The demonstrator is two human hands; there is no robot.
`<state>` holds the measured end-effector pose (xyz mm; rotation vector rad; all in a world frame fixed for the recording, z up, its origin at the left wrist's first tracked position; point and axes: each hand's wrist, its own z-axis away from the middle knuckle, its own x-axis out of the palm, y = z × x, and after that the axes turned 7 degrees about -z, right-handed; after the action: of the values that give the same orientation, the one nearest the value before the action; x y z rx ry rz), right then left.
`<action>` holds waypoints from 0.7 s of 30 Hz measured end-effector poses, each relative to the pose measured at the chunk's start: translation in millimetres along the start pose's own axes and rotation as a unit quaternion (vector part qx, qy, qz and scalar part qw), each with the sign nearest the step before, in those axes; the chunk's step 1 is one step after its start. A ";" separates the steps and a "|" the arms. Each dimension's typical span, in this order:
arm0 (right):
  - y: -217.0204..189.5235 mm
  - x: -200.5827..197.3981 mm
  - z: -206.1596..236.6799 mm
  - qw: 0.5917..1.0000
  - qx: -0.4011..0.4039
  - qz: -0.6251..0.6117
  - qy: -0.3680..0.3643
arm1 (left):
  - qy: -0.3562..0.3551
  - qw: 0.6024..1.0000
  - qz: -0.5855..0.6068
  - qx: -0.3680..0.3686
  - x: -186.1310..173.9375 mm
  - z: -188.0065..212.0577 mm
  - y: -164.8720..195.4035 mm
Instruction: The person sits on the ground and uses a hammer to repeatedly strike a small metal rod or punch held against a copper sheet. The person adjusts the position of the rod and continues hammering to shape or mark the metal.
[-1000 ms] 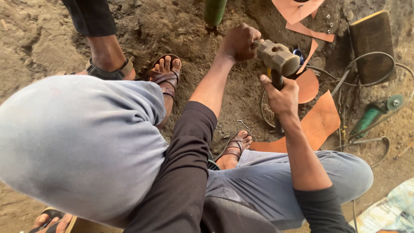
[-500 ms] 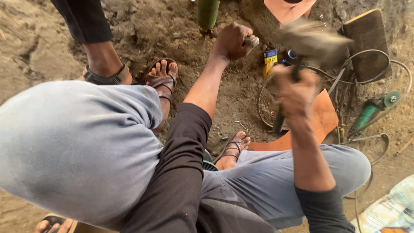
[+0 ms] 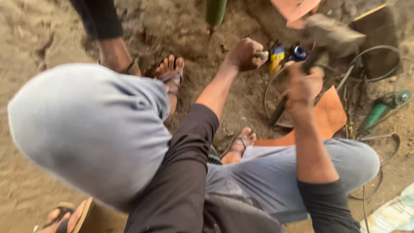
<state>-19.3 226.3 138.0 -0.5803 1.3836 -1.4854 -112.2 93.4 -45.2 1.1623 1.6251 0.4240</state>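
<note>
My left hand [image 3: 243, 54] is closed around a short metal rod [image 3: 261, 55], a chisel-like piece whose tip sticks out to the right over the dirt ground. My right hand [image 3: 304, 84] grips the dark handle of a heavy hammer [image 3: 332, 34]. The hammer head is blurred and raised high, up and to the right of the rod. I am squatting, with grey trousers over both knees and my sandalled feet [image 3: 170, 77] on the soil.
Another person's leg [image 3: 110, 43] stands at the upper left. Orange sheet pieces [image 3: 327, 114], wire loops [image 3: 366, 64], a green power tool [image 3: 381, 110], a green cylinder [image 3: 215, 11] and small blue and yellow items [image 3: 278, 56] lie around.
The hammer has swung up and away from the rod, from resting on its end to raised at the upper right. My left hand kept holding the rod in place.
</note>
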 end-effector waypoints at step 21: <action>-10.7 -11.8 9.8 0.988 0.058 -0.064 -0.126 | -0.035 0.996 -0.058 -0.054 -3.5 -18.4 -10.1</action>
<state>-9.7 230.7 153.5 -0.7674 1.0749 -1.5242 -133.2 90.7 -43.7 0.9857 1.5801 0.3880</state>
